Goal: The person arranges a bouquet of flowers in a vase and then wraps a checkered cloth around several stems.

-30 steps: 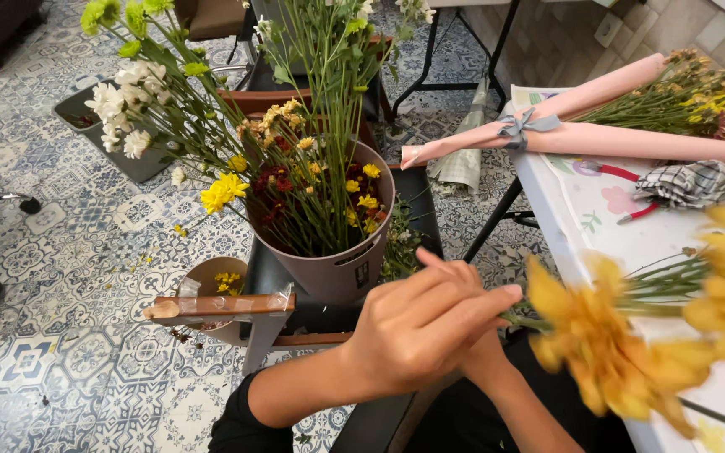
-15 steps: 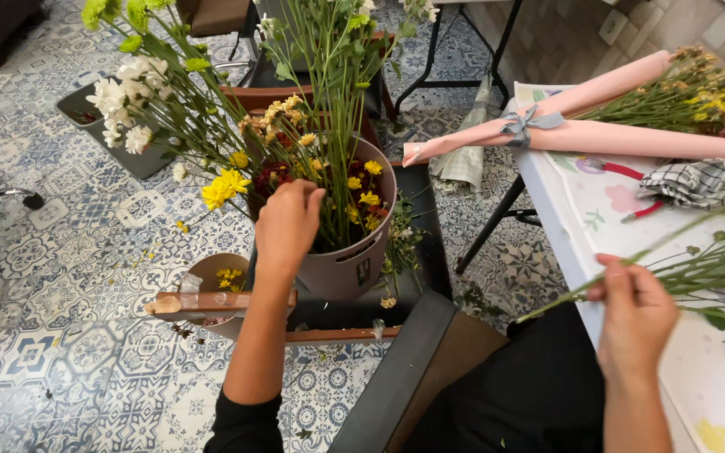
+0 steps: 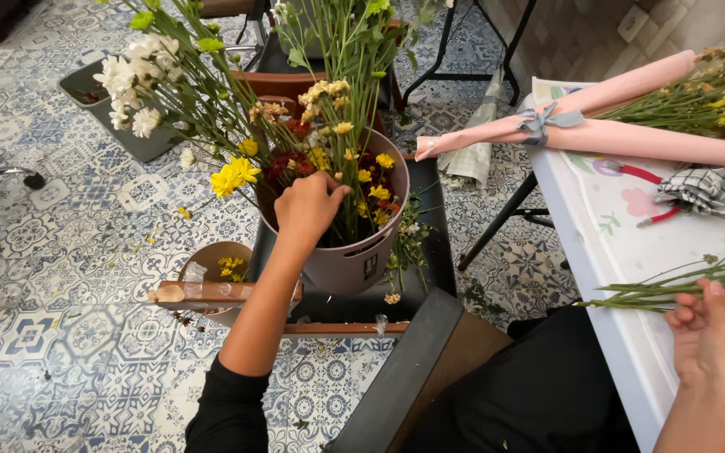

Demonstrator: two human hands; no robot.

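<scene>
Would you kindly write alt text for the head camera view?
A person's left hand reaches into a bucket of mixed flowers while the right hand holds green stems on a white table.

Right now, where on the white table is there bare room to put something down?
The table is bare between the pink bundle and the stems under the right hand. Near the checked cloth it is crowded.
</scene>
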